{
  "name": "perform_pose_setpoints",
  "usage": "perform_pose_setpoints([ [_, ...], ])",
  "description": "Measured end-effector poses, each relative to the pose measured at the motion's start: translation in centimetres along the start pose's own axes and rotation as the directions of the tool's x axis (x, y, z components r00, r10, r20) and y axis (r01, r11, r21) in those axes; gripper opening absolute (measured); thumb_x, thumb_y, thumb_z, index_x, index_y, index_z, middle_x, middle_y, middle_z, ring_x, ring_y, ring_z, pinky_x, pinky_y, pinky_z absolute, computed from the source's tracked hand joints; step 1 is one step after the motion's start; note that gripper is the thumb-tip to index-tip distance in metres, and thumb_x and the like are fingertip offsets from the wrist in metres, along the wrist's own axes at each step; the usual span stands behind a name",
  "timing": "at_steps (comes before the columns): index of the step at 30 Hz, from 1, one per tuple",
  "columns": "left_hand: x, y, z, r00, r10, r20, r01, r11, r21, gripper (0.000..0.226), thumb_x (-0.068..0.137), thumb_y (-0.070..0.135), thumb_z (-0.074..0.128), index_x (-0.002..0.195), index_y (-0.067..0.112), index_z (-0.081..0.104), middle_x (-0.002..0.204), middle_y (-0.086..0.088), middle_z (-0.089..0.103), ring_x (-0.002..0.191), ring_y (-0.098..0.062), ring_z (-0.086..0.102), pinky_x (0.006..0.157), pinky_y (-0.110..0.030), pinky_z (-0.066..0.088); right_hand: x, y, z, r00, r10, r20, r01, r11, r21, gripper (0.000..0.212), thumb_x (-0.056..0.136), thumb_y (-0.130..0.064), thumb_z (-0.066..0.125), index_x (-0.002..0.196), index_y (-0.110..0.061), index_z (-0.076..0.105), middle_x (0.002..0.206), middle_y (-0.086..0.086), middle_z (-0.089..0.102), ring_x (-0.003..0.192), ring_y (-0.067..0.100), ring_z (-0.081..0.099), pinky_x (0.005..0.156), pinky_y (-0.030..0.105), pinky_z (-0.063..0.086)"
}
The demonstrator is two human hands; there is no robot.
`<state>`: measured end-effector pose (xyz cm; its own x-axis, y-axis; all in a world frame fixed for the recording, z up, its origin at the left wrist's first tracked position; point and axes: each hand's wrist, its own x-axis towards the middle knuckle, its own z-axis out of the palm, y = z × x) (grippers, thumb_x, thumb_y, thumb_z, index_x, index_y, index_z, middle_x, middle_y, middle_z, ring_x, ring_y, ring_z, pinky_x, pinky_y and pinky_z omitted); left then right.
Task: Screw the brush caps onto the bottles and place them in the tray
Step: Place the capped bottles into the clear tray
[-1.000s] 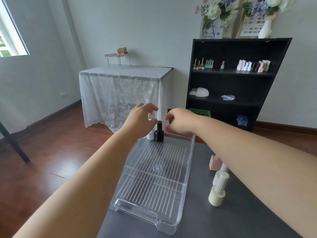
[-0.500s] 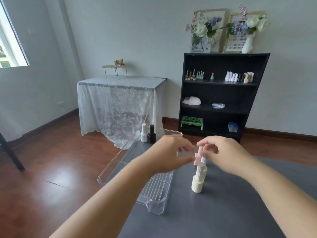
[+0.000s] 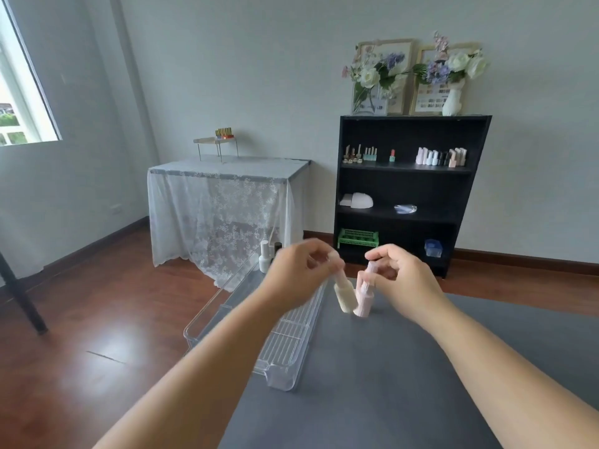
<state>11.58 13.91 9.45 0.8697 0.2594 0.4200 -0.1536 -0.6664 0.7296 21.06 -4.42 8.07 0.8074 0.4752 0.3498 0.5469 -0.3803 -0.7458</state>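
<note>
My left hand [image 3: 299, 273] pinches the top of a cream ribbed bottle [image 3: 344, 294], which hangs tilted just above the grey table [image 3: 405, 367]. My right hand [image 3: 400, 275] pinches the cap of a pink ribbed bottle [image 3: 363, 299] whose base is at the table surface. The two bottles touch near their bases. A clear plastic tray [image 3: 285, 361] lies left of them, with a white bottle [image 3: 264, 257] and a dark bottle [image 3: 277, 249] standing at its far end, the dark one partly hidden by my left hand.
The tray overhangs the table's left edge, above a wooden floor [image 3: 97, 319]. Beyond stand a lace-covered table [image 3: 223, 202] and a black shelf unit [image 3: 408, 189] with small bottles. A dark table leg [image 3: 19, 293] is at far left.
Both hands left the tray's far end, came right to the bottles on the table and took hold of them; the cream bottle is now lifted and tilted.
</note>
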Motion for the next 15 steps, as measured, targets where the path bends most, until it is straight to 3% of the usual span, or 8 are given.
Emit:
perform_pose_setpoints([
  [3, 2.6, -0.8, -2.0, 0.990, -0.067, -0.122, 0.064, 0.998, -0.026, 0.004, 0.085, 0.031, 0.070, 0.084, 0.029, 0.067, 0.069, 0.012, 0.063, 0.055, 0.003, 0.059, 0.050, -0.014, 0.046, 2.3, -1.4, 0.5, 0.999, -0.031, -0.024, 0.032, 0.997, 0.066, 0.022, 0.082, -0.020, 0.073, 0.094, -0.037, 0.064, 0.086, -0.012, 0.069, 0.077, 0.005, 0.063, 0.064, 0.015, 0.043],
  [6, 4.8, -2.7, -3.0, 0.984, -0.104, -0.146, 0.123, 0.984, 0.130, 0.009, 0.085, 0.031, 0.068, 0.091, 0.024, 0.068, 0.079, 0.007, 0.067, 0.071, -0.014, 0.065, 0.066, -0.028, 0.051, 4.7, -2.6, 1.9, 0.996, -0.066, -0.053, 0.071, 0.992, 0.106, 0.018, 0.085, -0.020, 0.069, 0.098, -0.033, 0.066, 0.088, -0.014, 0.067, 0.081, -0.002, 0.062, 0.063, 0.012, 0.043],
  [10, 6.6, -6.0, -3.2, 0.983, -0.118, -0.143, 0.152, 0.954, 0.260, 0.008, 0.086, 0.026, 0.065, 0.090, 0.020, 0.067, 0.080, 0.003, 0.067, 0.066, -0.012, 0.057, 0.059, -0.023, 0.045, 7.2, -3.5, 4.7, 0.993, -0.108, -0.054, 0.112, 0.989, 0.092, 0.015, 0.087, -0.018, 0.066, 0.097, -0.029, 0.064, 0.087, -0.018, 0.065, 0.078, -0.004, 0.061, 0.055, 0.003, 0.041],
  [15, 7.6, -9.2, -1.9, 0.982, -0.096, -0.160, 0.147, 0.928, 0.344, 0.012, 0.086, 0.020, 0.064, 0.096, 0.015, 0.068, 0.088, 0.002, 0.061, 0.078, -0.015, 0.055, 0.066, -0.023, 0.037, 9.6, -3.0, 8.4, 0.992, -0.128, 0.000, 0.128, 0.992, 0.009, 0.012, 0.086, -0.010, 0.064, 0.096, -0.017, 0.065, 0.090, -0.004, 0.068, 0.078, 0.008, 0.062, 0.065, 0.014, 0.047],
])
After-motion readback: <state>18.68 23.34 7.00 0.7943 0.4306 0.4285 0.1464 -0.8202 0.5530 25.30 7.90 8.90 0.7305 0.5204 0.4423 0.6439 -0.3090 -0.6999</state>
